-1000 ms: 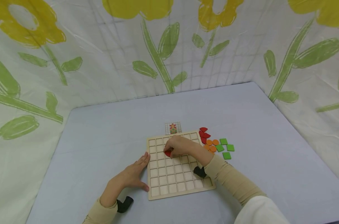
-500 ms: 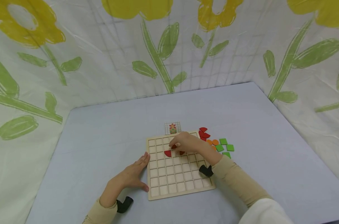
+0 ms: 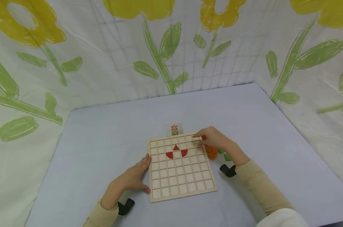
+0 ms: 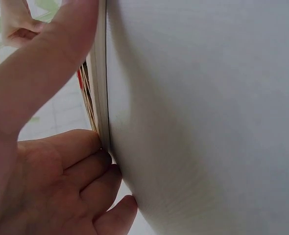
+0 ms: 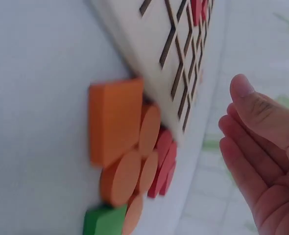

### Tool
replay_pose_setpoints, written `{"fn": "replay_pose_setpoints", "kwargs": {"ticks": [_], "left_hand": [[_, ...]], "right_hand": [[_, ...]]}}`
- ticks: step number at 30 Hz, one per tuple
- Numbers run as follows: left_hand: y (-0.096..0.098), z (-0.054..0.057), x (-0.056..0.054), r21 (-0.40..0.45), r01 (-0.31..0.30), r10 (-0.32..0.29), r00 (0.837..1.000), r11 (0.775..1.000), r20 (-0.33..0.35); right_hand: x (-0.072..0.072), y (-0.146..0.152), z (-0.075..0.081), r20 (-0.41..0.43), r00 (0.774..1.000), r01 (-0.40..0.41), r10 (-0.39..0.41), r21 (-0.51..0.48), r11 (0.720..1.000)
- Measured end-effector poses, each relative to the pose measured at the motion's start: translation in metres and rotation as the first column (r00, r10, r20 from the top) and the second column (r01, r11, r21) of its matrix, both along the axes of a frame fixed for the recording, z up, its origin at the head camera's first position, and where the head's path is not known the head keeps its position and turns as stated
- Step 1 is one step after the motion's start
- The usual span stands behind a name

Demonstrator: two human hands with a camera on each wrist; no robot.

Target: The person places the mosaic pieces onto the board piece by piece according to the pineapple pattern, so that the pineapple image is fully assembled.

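Right hand (image 3: 213, 138) shifted right, largely masking loose red pieces (image 5: 162, 169) in head view.

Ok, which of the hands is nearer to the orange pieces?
Right: the right hand hovers just beyond the orange pieces; the left hand is across the wooden grid board, touching its left edge.

Tan sleeves (image 3: 262, 186) meet black, bent wrist pieces (image 3: 227, 171)

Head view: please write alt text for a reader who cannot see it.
A wooden grid board holding three red pieces lies on a table, a person's left grip touching its left edge, right grip at its far-right corner. Orange pieces and green pieces lie to its right.
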State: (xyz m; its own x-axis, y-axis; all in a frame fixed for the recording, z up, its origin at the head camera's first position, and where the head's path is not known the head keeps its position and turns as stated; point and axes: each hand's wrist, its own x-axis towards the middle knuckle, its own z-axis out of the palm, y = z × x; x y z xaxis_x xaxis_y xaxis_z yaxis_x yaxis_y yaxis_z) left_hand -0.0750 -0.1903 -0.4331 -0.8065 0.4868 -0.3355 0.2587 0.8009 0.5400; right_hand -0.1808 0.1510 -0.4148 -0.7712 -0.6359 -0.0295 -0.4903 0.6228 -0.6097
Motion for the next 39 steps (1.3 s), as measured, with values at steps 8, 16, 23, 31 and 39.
{"fn": "replay_pose_setpoints", "kwargs": {"ticks": [8,16,23,31,39], "left_hand": [[0.000,0.000,0.000,0.001,-0.005,0.005,1.000,1.000,0.002],[0.000,-0.001,0.000,-0.001,-0.004,0.004,1.000,1.000,-0.001],[0.001,0.001,0.001,0.001,0.003,-0.003,1.000,1.000,-0.001],[0.001,0.001,0.001,0.000,-0.004,0.004,1.000,1.000,-0.004],[0.001,0.002,0.002,0.001,-0.002,0.002,1.000,1.000,0.000]], "right_hand": [[0.006,0.038,-0.002,0.035,0.993,0.112,-0.111,-0.021,0.994],[0.021,0.056,-0.014,0.008,0.993,0.118,-0.119,0.015,0.993],[0.036,0.057,-0.024,-0.020,0.998,0.054,-0.054,-0.013,0.998],[0.042,0.052,-0.025,-0.098,0.995,-0.024,0.025,0.010,1.000],[0.045,0.048,-0.023,-0.104,0.993,-0.045,0.051,0.061,0.997]]}}
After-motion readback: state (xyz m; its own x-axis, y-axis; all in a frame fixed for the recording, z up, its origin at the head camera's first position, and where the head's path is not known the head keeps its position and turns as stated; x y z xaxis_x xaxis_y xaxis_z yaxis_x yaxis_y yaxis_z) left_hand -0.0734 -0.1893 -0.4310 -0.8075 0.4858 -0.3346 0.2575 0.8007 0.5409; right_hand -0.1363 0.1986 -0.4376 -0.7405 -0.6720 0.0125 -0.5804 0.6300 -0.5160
